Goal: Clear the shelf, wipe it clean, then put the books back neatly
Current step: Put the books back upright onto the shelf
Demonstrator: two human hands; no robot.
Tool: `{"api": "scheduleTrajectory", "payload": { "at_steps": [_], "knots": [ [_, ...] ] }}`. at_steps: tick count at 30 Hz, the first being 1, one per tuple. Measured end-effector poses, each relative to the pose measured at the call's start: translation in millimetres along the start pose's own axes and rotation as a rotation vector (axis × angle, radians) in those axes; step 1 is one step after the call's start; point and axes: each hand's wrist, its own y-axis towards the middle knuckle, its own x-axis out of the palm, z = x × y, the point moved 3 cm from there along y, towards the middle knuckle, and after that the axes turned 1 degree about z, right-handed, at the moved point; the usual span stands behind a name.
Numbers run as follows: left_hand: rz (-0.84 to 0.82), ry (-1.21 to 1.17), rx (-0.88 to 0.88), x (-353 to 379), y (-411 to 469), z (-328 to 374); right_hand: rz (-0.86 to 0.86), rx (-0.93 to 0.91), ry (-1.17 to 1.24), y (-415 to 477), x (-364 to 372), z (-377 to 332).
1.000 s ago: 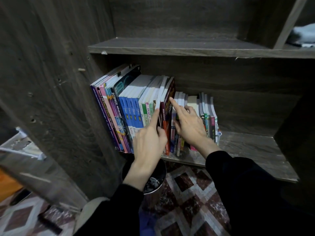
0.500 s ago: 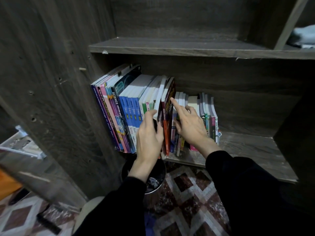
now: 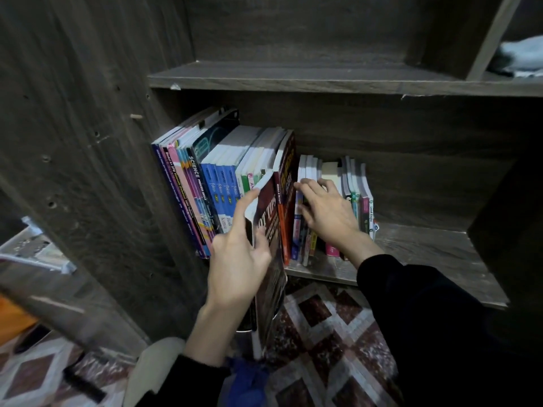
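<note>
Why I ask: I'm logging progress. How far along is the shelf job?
Barely begun. Done: nothing finished. In hand: the left hand grips a dark red book tilted out of the row; the right hand rests on the small books. Left: emptying the shelf, wiping, restocking.

Left hand (image 3: 238,259) grips 1 dark red book (image 3: 269,218): thumb on the front cover, index finger extended up the opposite side. This book sits tilted, forward of the row, its lower end overhanging the front edge of the shelf (image 3: 426,254). Tall books (image 3: 205,186) lean against the left side panel. Right hand (image 3: 329,212) rests on the short books (image 3: 357,195) just beside, fingers laid across their spines. An upper shelf board (image 3: 323,80) runs above. Patterned floor (image 3: 323,333) lies below.
</note>
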Motion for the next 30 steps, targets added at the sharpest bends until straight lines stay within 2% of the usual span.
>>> {"api": "scheduleTrajectory", "payload": {
  "at_steps": [4,8,13,20,25,30],
  "knots": [
    [-0.092,0.016,-0.069,-34,-4,29,0.009,0.004,-0.004,-6,-3,7],
    [-0.095,-0.055,0.028,-44,3,51,0.023,0.027,-0.005,-15,-5,17],
    [-0.054,-0.087,0.119,-23,40,62,0.016,0.040,0.016,-22,-6,25],
    [-0.075,0.026,0.203,28,79,56,0.068,0.026,0.027,-21,-3,26],
    [0.006,-0.031,0.236,25,91,52,0.082,0.013,0.014,-22,-1,28],
    [0.093,0.067,0.313,17,105,75,0.099,-0.007,0.009,-20,0,25]
  ]
}}
